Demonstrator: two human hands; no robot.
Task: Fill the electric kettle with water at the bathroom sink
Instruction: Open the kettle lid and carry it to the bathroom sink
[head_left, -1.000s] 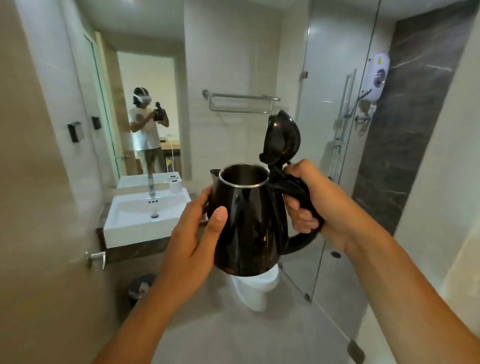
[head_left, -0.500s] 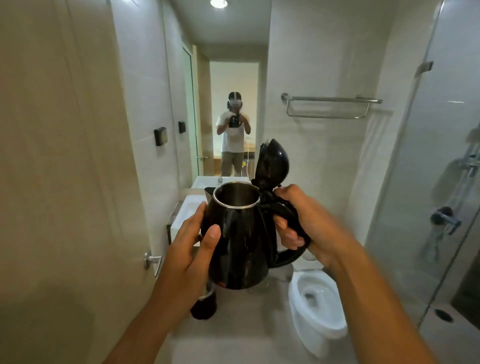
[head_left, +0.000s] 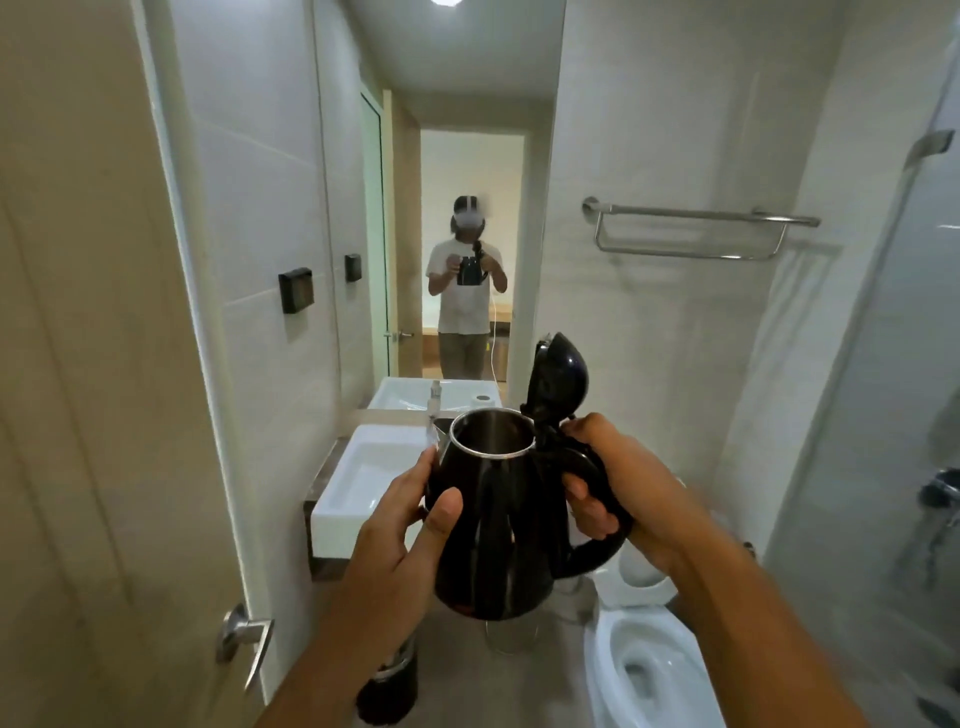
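A black electric kettle (head_left: 498, 525) is held upright in front of me, its lid (head_left: 561, 376) flipped open and its steel-rimmed mouth empty inside. My right hand (head_left: 618, 493) grips the handle. My left hand (head_left: 410, 525) presses flat against the kettle's left side. Beyond and left of the kettle stands the white rectangular sink (head_left: 363, 483) on a dark counter, with its chrome tap (head_left: 434, 410) partly hidden behind the kettle's spout.
The open door (head_left: 104, 415) with a lever handle (head_left: 244, 634) fills the left. A toilet (head_left: 649, 665) sits at lower right, a small dark bin (head_left: 389, 680) under the sink, a glass shower screen (head_left: 883, 415) at right, a towel rack (head_left: 696, 228) on the wall.
The view has swung left and advanced toward the sink, which now lies straight ahead and closer. Both hands keep the same hold on the kettle.
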